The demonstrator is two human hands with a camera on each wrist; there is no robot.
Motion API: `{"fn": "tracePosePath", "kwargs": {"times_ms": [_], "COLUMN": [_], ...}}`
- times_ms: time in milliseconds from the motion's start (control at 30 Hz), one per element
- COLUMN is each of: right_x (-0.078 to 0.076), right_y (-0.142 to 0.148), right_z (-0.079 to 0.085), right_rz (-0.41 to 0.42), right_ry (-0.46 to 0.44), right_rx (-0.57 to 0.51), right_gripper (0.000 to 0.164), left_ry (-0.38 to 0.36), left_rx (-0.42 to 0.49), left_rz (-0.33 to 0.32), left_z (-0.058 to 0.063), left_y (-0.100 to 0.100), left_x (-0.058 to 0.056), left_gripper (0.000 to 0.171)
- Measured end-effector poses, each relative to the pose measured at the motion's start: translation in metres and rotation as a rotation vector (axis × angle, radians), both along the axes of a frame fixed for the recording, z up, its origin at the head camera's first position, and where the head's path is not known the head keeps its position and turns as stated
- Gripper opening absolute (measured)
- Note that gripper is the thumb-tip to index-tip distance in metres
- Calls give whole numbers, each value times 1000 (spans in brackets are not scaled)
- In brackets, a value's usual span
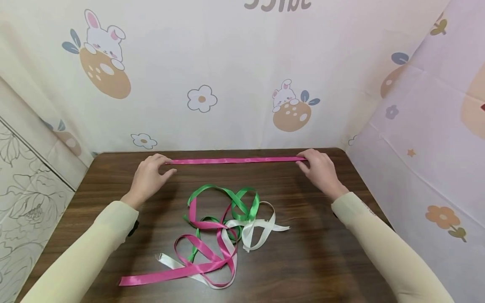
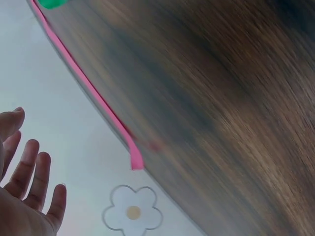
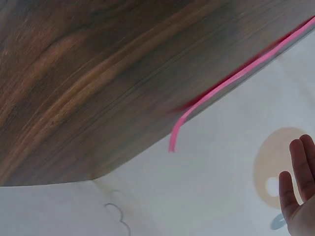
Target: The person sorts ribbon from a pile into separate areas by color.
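Observation:
A pink ribbon (image 1: 231, 160) stretches nearly straight along the far edge of the table. Close to its left end is my left hand (image 1: 147, 179), thumb and fingers apart. My right hand (image 1: 321, 170) is beside the other end, thumb spread from the fingers. Both wrist views show the ribbon ends loose: the left end (image 2: 137, 160) is away from the left fingers (image 2: 37, 179), and the right end (image 3: 173, 137) bends down, apart from the right fingers (image 3: 300, 162). Whether fingertips still touch the ribbon is unclear in the head view.
Nearer on the brown wooden table (image 1: 295, 269) lies a loose tangle: another pink ribbon (image 1: 159, 276), a green ribbon (image 1: 216, 187) and a white ribbon (image 1: 265, 229), looped over each other. A printed cloth (image 1: 235, 54) hangs behind the table and another stretch is at the right.

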State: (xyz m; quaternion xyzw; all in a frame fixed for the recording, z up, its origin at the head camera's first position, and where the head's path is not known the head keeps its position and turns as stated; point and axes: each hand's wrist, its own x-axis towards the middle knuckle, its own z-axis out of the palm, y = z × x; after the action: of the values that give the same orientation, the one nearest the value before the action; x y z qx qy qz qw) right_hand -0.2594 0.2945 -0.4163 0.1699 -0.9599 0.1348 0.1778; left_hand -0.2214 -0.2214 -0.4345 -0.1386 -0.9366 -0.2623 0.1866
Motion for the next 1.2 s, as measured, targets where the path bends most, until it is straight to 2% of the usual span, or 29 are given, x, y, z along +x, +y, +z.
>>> {"fn": "tracePosePath", "kwargs": {"times_ms": [300,433,667,967,1200], "right_x": [23,34,49,66,77], "right_y": [-22,-33,-54,-72,-82], "right_z": [6,9,7,2,-1], "right_rz": [119,188,313,389,419], "right_ry": [105,173,289,293,265], "right_rx": [-28,-48,-81,-121,-135], "right_gripper": [19,22,24,24,24], "left_ry": [110,126,168,180,212], "left_rx": [14,10,4,-51,-87], "left_rz": [-92,-125,-182,-266,-321], "left_z": [1,3,-2,-6,-10], "left_y": [13,18,25,37,43], "left_x": [18,29,43,62,71], "left_gripper": [27,29,29,36,40]}}
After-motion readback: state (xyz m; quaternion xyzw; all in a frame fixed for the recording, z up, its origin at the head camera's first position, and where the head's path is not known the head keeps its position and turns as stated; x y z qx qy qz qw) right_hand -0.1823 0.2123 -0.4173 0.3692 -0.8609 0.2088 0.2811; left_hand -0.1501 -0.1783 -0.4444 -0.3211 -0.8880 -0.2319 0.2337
